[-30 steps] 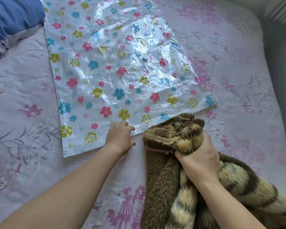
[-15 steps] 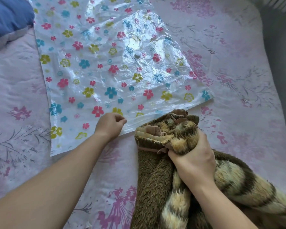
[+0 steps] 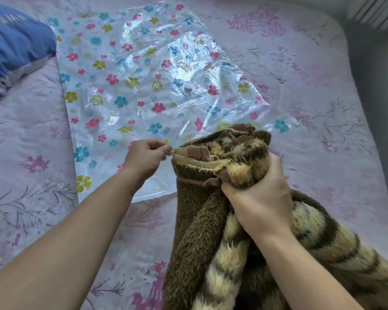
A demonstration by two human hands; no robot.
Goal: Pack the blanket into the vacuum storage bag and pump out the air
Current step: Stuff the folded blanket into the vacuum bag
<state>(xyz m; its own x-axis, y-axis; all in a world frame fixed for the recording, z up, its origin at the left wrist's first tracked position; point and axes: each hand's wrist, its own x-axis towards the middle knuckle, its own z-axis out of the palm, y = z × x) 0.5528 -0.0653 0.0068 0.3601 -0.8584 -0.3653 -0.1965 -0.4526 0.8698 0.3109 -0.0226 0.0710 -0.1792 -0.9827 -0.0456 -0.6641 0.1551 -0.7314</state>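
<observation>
Left hand (image 3: 145,156) pinching vacuum storage bag (image 3: 130,86) edge, lifted at 9 o'clock of blanket (image 3: 202,215); right hand (image 3: 259,200) fingers clenched around blanket.

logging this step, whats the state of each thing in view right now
vacuum storage bag: flat on the bed, empty, top layer lifted at its near edge
valve: on the bag's top face, nothing attached
blanket: bunched up, outside the bag, its end at the bag's near edge
left hand: pinching the bag's top layer
right hand: gripping the blanket
blue pillow: lying at far left
</observation>
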